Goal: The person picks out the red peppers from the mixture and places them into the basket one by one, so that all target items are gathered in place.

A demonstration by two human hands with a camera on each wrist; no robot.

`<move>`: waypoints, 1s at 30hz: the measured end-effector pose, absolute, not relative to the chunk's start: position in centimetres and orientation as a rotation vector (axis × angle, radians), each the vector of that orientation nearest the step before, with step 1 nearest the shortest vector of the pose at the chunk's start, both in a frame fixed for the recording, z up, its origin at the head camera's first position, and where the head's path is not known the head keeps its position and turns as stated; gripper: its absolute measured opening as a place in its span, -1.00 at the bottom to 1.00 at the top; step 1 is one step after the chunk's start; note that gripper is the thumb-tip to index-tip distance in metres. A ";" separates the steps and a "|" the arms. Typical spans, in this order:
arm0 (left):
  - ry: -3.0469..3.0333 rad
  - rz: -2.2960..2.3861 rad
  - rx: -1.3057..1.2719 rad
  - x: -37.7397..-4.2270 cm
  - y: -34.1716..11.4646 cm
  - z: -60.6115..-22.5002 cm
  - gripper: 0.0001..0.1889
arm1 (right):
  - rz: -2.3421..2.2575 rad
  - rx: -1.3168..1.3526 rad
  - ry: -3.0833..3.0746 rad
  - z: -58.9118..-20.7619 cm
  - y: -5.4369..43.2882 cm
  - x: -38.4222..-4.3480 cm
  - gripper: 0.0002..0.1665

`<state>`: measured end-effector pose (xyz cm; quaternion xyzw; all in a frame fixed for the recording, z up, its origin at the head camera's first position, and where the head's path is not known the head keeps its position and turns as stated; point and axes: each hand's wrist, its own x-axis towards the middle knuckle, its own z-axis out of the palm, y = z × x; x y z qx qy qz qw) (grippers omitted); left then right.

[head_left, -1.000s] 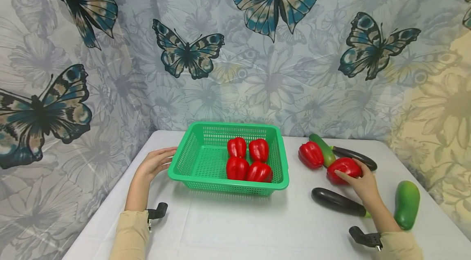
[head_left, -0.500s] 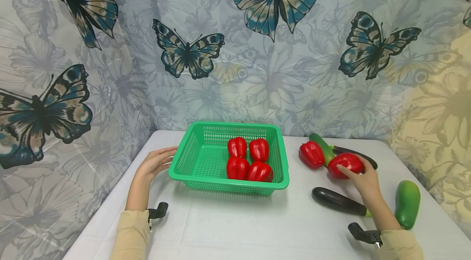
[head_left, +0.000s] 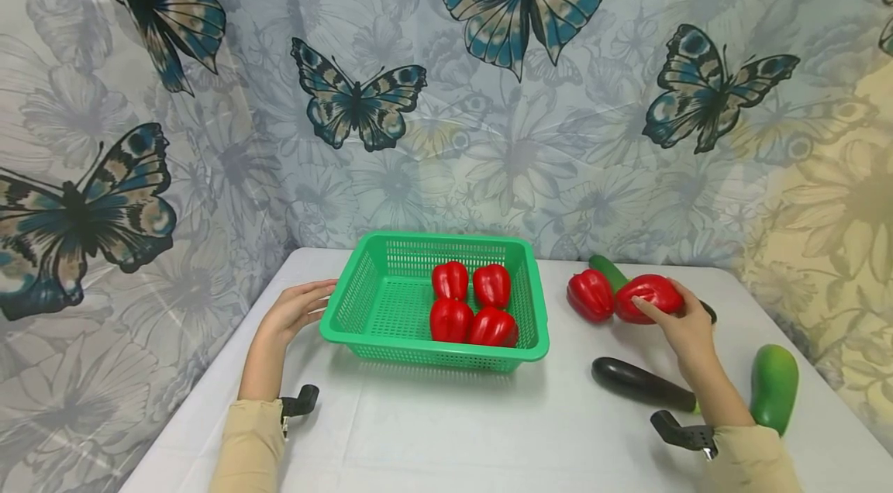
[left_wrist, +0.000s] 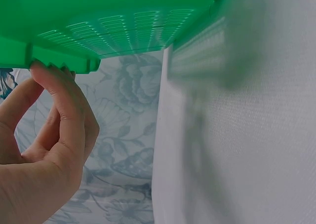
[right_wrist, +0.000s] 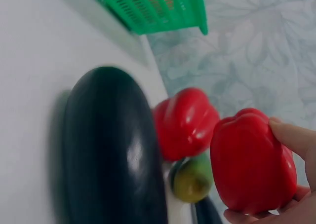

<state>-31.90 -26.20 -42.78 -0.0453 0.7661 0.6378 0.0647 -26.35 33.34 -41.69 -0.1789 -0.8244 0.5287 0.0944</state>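
In the head view my right hand [head_left: 687, 322] holds a red bell pepper [head_left: 649, 299] above the table at the right. The right wrist view shows this bell pepper [right_wrist: 252, 160] between thumb and fingers. A second red bell pepper [head_left: 591, 295] lies just left of it. My left hand [head_left: 296, 307] is at the left side of a green plastic basket [head_left: 418, 353], its relaxed fingers reaching the rim. In the left wrist view fingertips [left_wrist: 42, 71] touch the rim's underside. Several red bell peppers [head_left: 449, 318] sit in the basket's right half.
A dark eggplant [head_left: 642, 383] lies in front of the right hand. A green, thick squash-like vegetable [head_left: 773, 384] is at the right edge. Behind the held pepper are a long green vegetable [head_left: 607, 270] and another eggplant [head_left: 709, 312], partly hidden. A butterfly-printed cloth [head_left: 516, 167] hangs behind the white table.
My right hand has lifted the red bell pepper off the table and shifted it slightly up and left, now covering more of the eggplant behind. The left hand stays still at the basket.
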 end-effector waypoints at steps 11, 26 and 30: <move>2.307 1.943 -0.138 -32.0 -26.0 -42.7 -0.41 | 1.601 -0.421 -2.422 -40.1 30.4 -28.0 0.06; 2.317 1.912 -0.131 -32.0 -26.2 -42.8 -0.37 | 1.698 -0.274 -2.405 -38.3 26.1 -29.7 0.08; 2.313 1.915 -0.127 -32.0 -26.3 -42.8 -0.36 | 1.686 -0.223 -2.419 -37.8 25.0 -30.0 0.08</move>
